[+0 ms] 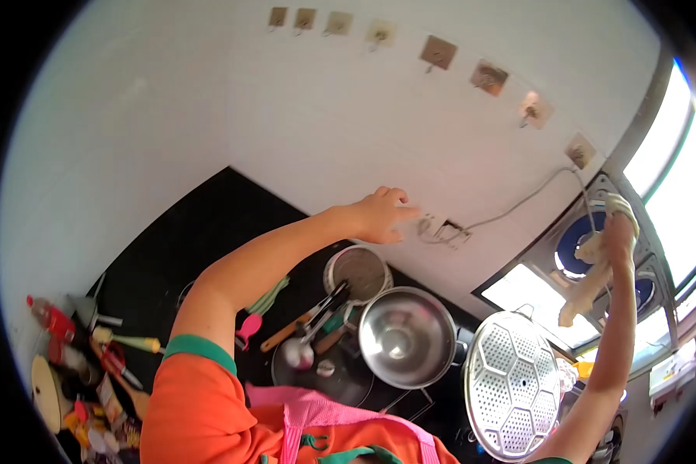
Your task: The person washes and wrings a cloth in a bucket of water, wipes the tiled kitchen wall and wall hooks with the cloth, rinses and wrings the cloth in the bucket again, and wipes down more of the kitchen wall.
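My left hand [380,216] is stretched out over the counter by the white wall, fingers apart and holding nothing. Just past its fingertips are a plug [425,225] and a wall socket [452,230]. A grey cord [510,210] runs from there toward the range hood [537,259]. High on the right, my right hand [620,233] grips a pale cloth [584,298], part of which hangs down in front of the hood's round blue opening [571,246]. The hand hides some of the hood.
Below my arms are a steel bowl [407,338], a perforated steamer tray [513,387], a round pot [358,272], a dark pan [348,387] and a ladle [298,353]. Bottles and utensils crowd the left, including a red-capped bottle [52,317]. Hooks [438,52] line the wall; a window [669,155] is right.
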Demonstrator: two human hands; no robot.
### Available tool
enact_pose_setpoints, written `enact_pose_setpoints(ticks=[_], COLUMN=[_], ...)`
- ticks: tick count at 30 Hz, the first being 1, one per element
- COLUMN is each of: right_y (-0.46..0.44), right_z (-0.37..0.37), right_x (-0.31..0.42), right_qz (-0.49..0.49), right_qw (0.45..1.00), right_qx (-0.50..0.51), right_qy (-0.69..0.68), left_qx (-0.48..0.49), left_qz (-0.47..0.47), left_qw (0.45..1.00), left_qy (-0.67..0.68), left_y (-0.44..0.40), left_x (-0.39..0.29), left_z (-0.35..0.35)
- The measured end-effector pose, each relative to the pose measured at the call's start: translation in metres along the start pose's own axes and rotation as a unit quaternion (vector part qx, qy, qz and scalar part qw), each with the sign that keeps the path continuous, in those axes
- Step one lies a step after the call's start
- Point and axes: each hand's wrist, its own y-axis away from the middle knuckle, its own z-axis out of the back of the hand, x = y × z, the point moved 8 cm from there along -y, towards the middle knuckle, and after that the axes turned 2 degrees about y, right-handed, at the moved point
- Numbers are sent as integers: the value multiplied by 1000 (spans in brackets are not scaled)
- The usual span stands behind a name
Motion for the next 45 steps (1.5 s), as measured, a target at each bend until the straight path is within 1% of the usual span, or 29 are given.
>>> enact_pose_setpoints(ticks=[1,4,6,8,12,14,15,16,17,19,20,23,25,27,30,31,33,34,35,36,37,38,39,40,41,42,43,44,45], right_y=[10,31,37,41,58,79,89,103,111,126,134,163,192,221,282,311,378,413,452,496,536,579,624,667,709,749,786,822,855], right_z=[-1,11,29,26,32,55,67,85,87,96,106,143,172,189,214,226,246,252,260,272,270,286,292,303,314,341,359,375,389], right_x=[4,34,68,91,171,219,240,261,277,308,324,370,403,438,491,508,545,562,577,593,607,617,620,620,622,616,615,614,611], right_qz=[-12,-14,36,87,67,143,178,233,239,250,269,330,375,409,450,452,500,532,562,554,561,586,560,534,545,548,565,563,517], right_qw=[999,998,996,986,965,935,915,886,872,840,824,765,717,685,630,611,542,516,490,415,379,345,290,275,223,177,163,153,175], right_qx=[27,46,11,-40,74,26,2,-51,-21,38,45,49,42,96,158,200,254,273,289,363,414,423,484,552,563,578,584,603,660], right_qy=[-20,-50,-82,-138,-243,-323,-362,-397,-426,-480,-497,-551,-586,-595,-612,-619,-626,-613,-600,-623,-609,-600,-607,-578,-580,-578,-559,-543,-516], left_qx=[2,1,-27,-56,-56,-82,-65,-63,-60,-75,-86,-48,-66,-83,-139,-170,-236,-278,-319,-333,-397,-454,-505,-543,-576,-605,-624,-650,-667], left_qz=[8,63,84,105,194,224,250,310,367,405,424,442,469,473,498,503,512,519,519,545,492,466,431,404,373,313,225,166,107], left_qw=[1000,994,988,981,950,930,909,882,852,823,807,841,794,786,733,712,665,601,535,456,393,296,201,133,67,52,53,22,1], left_qy=[16,86,130,151,239,281,328,348,370,392,401,308,382,389,442,459,491,540,585,620,668,699,720,724,724,731,746,742,737], left_y=[23,80,117,158,247,296,317,344,371,415,434,471,487,498,516,524,545,555,569,585,595,613,632,650,668,687,703,722,739], left_x=[-2,-7,-21,-45,-91,-111,-125,-133,-143,-166,-176,-212,-233,-247,-266,-269,-277,-285,-298,-322,-322,-333,-347,-361,-377,-391,-405,-426,-446], left_z=[-4,-16,-23,-27,-55,-75,-79,-90,-105,-129,-141,-175,-196,-211,-235,-248,-277,-284,-286,-265,-294,-305,-312,-315,-318,-321,-320,-325,-325])
